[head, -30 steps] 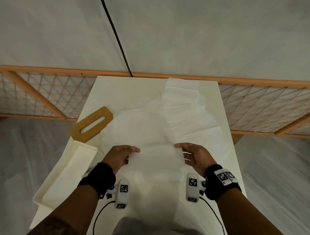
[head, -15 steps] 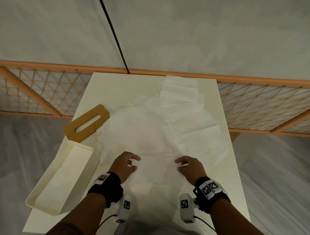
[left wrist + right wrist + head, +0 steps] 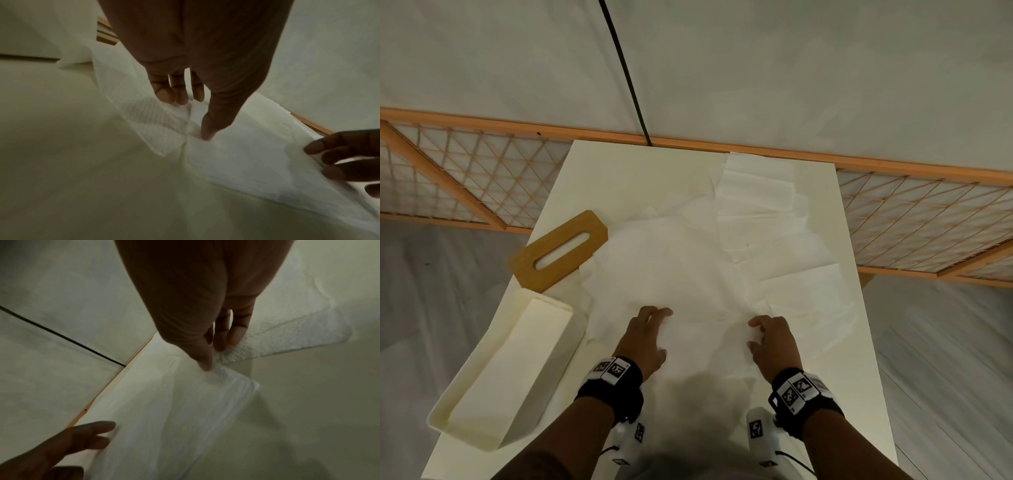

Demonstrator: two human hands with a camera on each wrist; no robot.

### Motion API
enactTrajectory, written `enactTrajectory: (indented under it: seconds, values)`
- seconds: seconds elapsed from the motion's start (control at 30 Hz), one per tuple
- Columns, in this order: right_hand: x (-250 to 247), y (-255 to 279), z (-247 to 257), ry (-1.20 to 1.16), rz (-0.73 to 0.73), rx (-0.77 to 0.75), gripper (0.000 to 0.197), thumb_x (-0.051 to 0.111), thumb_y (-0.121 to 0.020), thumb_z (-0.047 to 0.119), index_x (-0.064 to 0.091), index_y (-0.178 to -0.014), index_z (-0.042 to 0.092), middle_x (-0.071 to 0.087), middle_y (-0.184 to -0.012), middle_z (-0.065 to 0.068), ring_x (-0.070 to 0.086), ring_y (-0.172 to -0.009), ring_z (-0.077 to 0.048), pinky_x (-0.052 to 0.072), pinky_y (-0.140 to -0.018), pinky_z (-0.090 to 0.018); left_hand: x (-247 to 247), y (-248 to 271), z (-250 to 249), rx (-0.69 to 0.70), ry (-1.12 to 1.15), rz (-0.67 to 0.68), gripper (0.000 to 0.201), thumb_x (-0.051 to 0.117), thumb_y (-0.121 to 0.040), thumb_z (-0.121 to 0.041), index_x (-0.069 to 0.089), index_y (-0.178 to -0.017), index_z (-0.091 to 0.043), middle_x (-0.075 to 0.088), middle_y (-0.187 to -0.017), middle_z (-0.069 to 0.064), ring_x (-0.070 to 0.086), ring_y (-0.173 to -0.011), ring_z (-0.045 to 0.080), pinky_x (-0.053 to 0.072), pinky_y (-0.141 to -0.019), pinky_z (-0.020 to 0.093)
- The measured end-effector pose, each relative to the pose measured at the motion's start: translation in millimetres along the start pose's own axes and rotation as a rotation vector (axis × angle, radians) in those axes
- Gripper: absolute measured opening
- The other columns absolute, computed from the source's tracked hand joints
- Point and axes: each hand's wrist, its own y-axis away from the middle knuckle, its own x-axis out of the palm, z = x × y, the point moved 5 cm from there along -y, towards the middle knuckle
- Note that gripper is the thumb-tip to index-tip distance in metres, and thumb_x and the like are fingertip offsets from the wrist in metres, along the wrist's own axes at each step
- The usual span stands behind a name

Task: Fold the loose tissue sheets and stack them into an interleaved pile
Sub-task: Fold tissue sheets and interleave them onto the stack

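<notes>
A white tissue sheet [image 3: 709, 339] lies low over the cream table [image 3: 619, 178] between my hands. My left hand [image 3: 661, 332] pinches its left edge, thumb [image 3: 205, 134] on top and fingers [image 3: 170, 95] behind a raised flap. My right hand [image 3: 753, 334] pinches the right edge the same way; in the right wrist view the thumb [image 3: 205, 366] and fingers [image 3: 228, 340] close on the sheet's corner [image 3: 185, 410]. Beyond the hands, loose unfolded sheets [image 3: 661, 267] overlap in the table's middle. Folded tissues [image 3: 756, 192] lie in an overlapping row toward the back right.
A cream open box [image 3: 544, 377] stands at the table's left front edge. A wooden lid with a slot [image 3: 571, 267] lies just behind it. An orange lattice screen [image 3: 465, 178] runs behind the table, and a black cable [image 3: 626, 78] crosses the floor beyond.
Both hands have brought the sheet down from its raised position and toward me. They now hold it low against the table, closer to my body.
</notes>
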Motion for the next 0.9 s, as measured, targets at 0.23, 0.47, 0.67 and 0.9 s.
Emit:
enactTrajectory:
  seconds: [0.23, 0.47, 0.67, 0.9]
  values:
    - [-12, -1, 38, 0.132, -0.184, -0.123, 0.047, 0.072, -0.087, 0.024, 0.053, -0.13, 0.029, 0.045, -0.121, 0.001, 0.049, -0.116, -0.02, 0.051, -0.094, -0.038, -4, -18, -16, 0.091, -0.304, 0.137, 0.05, 0.071, -0.078, -0.024, 0.052, -0.124, -0.03, 0.042, -0.129, -0.007, 0.04, -0.114, 0.021, 0.04, -0.091, 0.031]
    - [-8, -57, 49, -0.207, 0.003, 0.233, 0.059, 0.075, -0.086, 0.044, 0.061, -0.13, 0.008, 0.065, -0.125, -0.01, 0.062, -0.115, -0.029, 0.049, -0.1, -0.038, 4, -23, -20, 0.056, -0.338, 0.237, 0.047, 0.063, -0.078, -0.017, 0.05, -0.121, -0.029, 0.051, -0.117, -0.005, 0.04, -0.113, 0.025, 0.035, -0.089, 0.035]
    - [-24, -71, 54, -0.61, -0.087, 0.173, 0.028, 0.082, -0.082, 0.022, 0.07, -0.092, -0.002, 0.068, -0.075, -0.008, 0.059, -0.07, -0.02, 0.055, -0.084, -0.044, 4, -21, -17, 0.054, -0.325, 0.281, 0.046, 0.057, -0.08, -0.014, 0.056, -0.124, -0.027, 0.055, -0.12, -0.003, 0.039, -0.115, 0.025, 0.035, -0.094, 0.036]
    - [-32, -58, 74, -0.687, 0.009, 0.028, 0.05, 0.077, -0.065, 0.062, 0.06, -0.085, 0.019, 0.071, -0.087, 0.001, 0.066, -0.083, -0.019, 0.056, -0.084, -0.048, 6, -23, -13, 0.036, -0.275, 0.306, 0.036, 0.05, -0.079, -0.009, 0.056, -0.104, -0.033, 0.062, -0.109, -0.001, 0.042, -0.114, 0.025, 0.037, -0.095, 0.036]
